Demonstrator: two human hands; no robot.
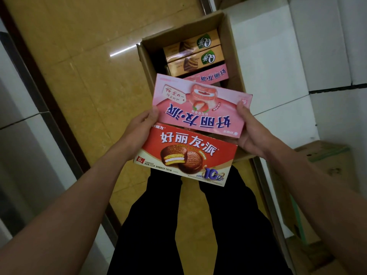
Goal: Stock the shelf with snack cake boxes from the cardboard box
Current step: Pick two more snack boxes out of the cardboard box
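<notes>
above the cardboard box (pixel 232 46), the pink snack cake box (pixel 200 108) lies crosswise, left hand (pixel 142 127) and right hand (pixel 247 133) gripping its short ends; red box (pixel 186 155) underneath; shelf unseen.

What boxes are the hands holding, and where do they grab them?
The left hand grips the left ends of the pink box and red box; the right hand grips the pink box's right end.
</notes>
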